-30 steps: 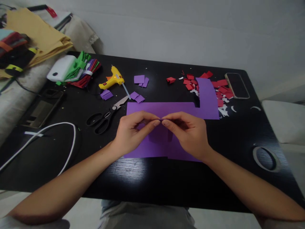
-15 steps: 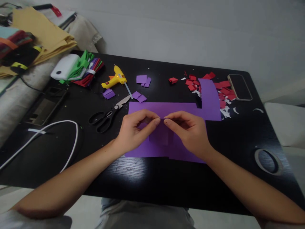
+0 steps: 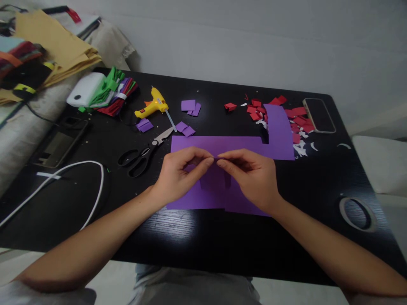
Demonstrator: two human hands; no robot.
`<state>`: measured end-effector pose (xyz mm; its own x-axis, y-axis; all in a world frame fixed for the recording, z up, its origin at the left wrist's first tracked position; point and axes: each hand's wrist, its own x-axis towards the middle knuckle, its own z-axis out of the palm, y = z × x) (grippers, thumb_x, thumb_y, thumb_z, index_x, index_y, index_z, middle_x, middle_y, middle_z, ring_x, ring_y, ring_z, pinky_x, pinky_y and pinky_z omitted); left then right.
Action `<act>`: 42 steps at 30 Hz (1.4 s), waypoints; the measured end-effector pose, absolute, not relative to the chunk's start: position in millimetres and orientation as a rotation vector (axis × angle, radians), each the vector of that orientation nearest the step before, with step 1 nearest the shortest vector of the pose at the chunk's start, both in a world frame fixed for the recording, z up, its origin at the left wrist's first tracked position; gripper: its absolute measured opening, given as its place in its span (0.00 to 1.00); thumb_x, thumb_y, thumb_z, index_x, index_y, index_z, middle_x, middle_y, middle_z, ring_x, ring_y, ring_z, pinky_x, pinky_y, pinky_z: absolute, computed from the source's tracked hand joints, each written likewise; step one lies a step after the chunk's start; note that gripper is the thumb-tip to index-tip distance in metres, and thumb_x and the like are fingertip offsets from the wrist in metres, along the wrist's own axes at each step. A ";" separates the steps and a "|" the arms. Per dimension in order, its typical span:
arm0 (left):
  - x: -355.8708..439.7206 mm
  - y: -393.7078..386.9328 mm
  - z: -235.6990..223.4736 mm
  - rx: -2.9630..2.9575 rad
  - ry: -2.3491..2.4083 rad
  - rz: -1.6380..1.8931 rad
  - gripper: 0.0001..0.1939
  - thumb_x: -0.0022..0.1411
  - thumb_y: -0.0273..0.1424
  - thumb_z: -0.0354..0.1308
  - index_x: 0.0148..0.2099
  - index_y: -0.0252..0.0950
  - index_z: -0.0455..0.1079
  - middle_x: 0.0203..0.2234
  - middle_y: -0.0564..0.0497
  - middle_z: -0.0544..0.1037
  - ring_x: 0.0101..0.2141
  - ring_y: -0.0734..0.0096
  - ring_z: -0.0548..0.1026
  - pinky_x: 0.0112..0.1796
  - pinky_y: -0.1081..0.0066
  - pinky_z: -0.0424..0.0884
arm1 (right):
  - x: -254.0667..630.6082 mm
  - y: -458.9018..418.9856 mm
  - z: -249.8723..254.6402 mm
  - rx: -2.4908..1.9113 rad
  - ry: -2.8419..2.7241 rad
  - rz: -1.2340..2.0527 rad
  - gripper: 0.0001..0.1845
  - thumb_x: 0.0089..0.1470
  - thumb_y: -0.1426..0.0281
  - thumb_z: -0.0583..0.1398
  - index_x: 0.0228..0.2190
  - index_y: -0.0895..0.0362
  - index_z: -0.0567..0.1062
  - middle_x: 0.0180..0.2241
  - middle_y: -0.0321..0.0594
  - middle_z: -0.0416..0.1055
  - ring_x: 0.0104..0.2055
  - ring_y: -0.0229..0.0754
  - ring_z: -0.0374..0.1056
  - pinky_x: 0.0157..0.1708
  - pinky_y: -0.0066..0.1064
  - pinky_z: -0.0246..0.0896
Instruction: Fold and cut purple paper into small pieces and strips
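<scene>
Both hands meet over purple sheets (image 3: 197, 199) lying on the black table. My left hand (image 3: 182, 171) is closed, thumb and index finger pinching one end of a small purple paper piece (image 3: 216, 159). My right hand (image 3: 251, 176) pinches the other end, its fingertips almost touching the left ones. The piece shows only as a thin edge between the fingertips; the rest is hidden. Left of the sheets lie black-handled scissors (image 3: 143, 157). A curved purple paper strip (image 3: 280, 131) overlaps the sheets' right end.
A yellow glue gun (image 3: 154, 105) lies behind the scissors, near small purple paper pieces (image 3: 188, 105). Red paper scraps (image 3: 254, 113) and a phone (image 3: 319, 115) lie at back right. A tape roll (image 3: 357, 214) is at right, a white cable (image 3: 101, 182) at left.
The small purple paper piece has tilted between my fingertips: a face hung below them before, and now mostly its edge shows. Both hands stay in nearly the same place.
</scene>
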<state>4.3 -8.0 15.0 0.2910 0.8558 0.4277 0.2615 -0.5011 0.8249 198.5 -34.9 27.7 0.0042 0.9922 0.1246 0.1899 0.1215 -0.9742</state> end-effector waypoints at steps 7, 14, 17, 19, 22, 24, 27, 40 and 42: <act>3.1 -9.4 16.1 1.987 1.021 1.189 0.03 0.66 0.28 0.66 0.41 0.35 0.80 0.31 0.53 0.85 0.28 0.78 0.79 0.30 0.78 0.73 | 199.8 -33.6 30.4 -1.238 -1.422 1.028 0.02 0.57 0.68 0.70 0.35 0.52 0.84 0.33 0.36 0.83 0.36 0.40 0.80 0.38 0.32 0.78; 1.3 -8.2 16.6 1.953 1.009 1.154 0.04 0.68 0.29 0.64 0.43 0.37 0.82 0.33 0.52 0.86 0.30 0.76 0.81 0.33 0.77 0.75 | 201.6 -34.4 27.5 -1.259 -1.451 0.971 0.02 0.58 0.68 0.70 0.35 0.51 0.85 0.34 0.35 0.84 0.36 0.40 0.80 0.39 0.33 0.78; 1.6 -8.0 15.9 1.911 1.014 1.143 0.06 0.68 0.30 0.64 0.45 0.37 0.81 0.34 0.52 0.86 0.30 0.76 0.82 0.33 0.77 0.76 | 202.1 -34.1 26.5 -1.272 -1.436 0.937 0.02 0.58 0.68 0.69 0.35 0.51 0.85 0.34 0.35 0.84 0.35 0.40 0.80 0.39 0.32 0.78; 2.3 -8.0 14.9 1.867 1.022 1.148 0.06 0.67 0.31 0.66 0.45 0.36 0.81 0.33 0.52 0.86 0.30 0.75 0.82 0.32 0.77 0.76 | 202.3 -33.7 26.0 -1.287 -1.417 0.912 0.02 0.58 0.68 0.70 0.35 0.51 0.84 0.34 0.35 0.83 0.35 0.40 0.79 0.38 0.32 0.77; 3.0 -7.9 13.9 1.829 1.037 1.160 0.05 0.65 0.31 0.67 0.41 0.36 0.80 0.29 0.52 0.85 0.27 0.75 0.80 0.31 0.77 0.76 | 202.3 -33.3 26.3 -1.284 -1.410 0.912 0.02 0.58 0.68 0.69 0.35 0.52 0.84 0.34 0.35 0.83 0.35 0.39 0.79 0.37 0.31 0.77; 3.2 -7.8 14.1 1.829 1.038 1.164 0.04 0.65 0.31 0.66 0.40 0.36 0.80 0.28 0.53 0.84 0.26 0.76 0.79 0.30 0.77 0.75 | 202.0 -33.1 27.1 -1.257 -1.414 0.933 0.01 0.58 0.69 0.69 0.34 0.52 0.83 0.33 0.35 0.83 0.35 0.39 0.79 0.37 0.30 0.77; 3.3 -8.0 15.1 1.829 1.023 1.165 0.03 0.65 0.29 0.67 0.40 0.36 0.80 0.29 0.53 0.85 0.27 0.77 0.79 0.30 0.78 0.75 | 201.3 -33.3 27.6 -1.235 -1.418 0.955 0.01 0.58 0.70 0.68 0.34 0.52 0.83 0.32 0.34 0.82 0.34 0.38 0.78 0.36 0.29 0.76; 3.0 -8.1 15.5 1.868 1.022 1.157 0.05 0.66 0.32 0.65 0.40 0.36 0.80 0.30 0.52 0.85 0.28 0.75 0.79 0.31 0.74 0.74 | 199.2 -34.3 27.5 -1.233 -1.411 1.031 0.02 0.57 0.68 0.68 0.34 0.52 0.82 0.33 0.36 0.82 0.36 0.41 0.78 0.39 0.34 0.78; 2.9 -8.2 15.2 1.871 1.017 1.148 0.05 0.66 0.32 0.65 0.40 0.37 0.80 0.30 0.51 0.84 0.28 0.74 0.79 0.31 0.74 0.74 | 199.5 -34.4 27.5 -1.242 -1.425 1.014 0.01 0.58 0.68 0.68 0.34 0.52 0.82 0.33 0.36 0.82 0.36 0.41 0.78 0.39 0.34 0.78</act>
